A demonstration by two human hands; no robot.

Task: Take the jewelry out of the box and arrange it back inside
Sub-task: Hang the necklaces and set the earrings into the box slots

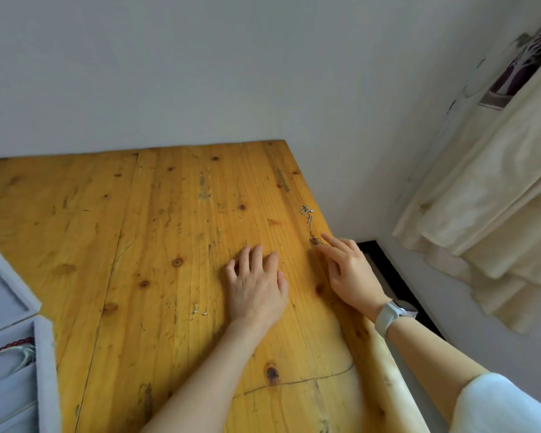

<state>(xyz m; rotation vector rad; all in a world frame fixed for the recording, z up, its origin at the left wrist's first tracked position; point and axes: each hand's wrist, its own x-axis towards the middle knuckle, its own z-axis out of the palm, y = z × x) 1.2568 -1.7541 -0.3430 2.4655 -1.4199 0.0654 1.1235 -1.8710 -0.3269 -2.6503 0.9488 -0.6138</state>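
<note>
While a silver chain [308, 217] and small earrings [200, 311] lie out on the table [138, 245], beads remain in the box [43, 354]; return is judged outstanding, the left hand [256, 285] resting loosely spread and empty, the right hand [350, 273] touching the chain's end with extended fingers.

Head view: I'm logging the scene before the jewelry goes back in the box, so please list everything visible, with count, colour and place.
Table: one, yellow-orange knotty wood, fills the middle.
Jewelry box: one, pale grey, compartmented, cut off at the left edge.
Bracelets: count unclear, dark red beads and pale cord, in a lower box compartment.
Silver chain: one, on the table near its right edge, beyond the right fingertips.
Small silver pieces: two, on the table left of the left wrist.
Curtain: one, cream, at right.
Wall: white, behind the table.
Watch: one, pale grey band, right wrist.
Left hand: palm down on the table, fingers relaxed.
Right hand: fingers extended, tips at the chain's near end.
</note>
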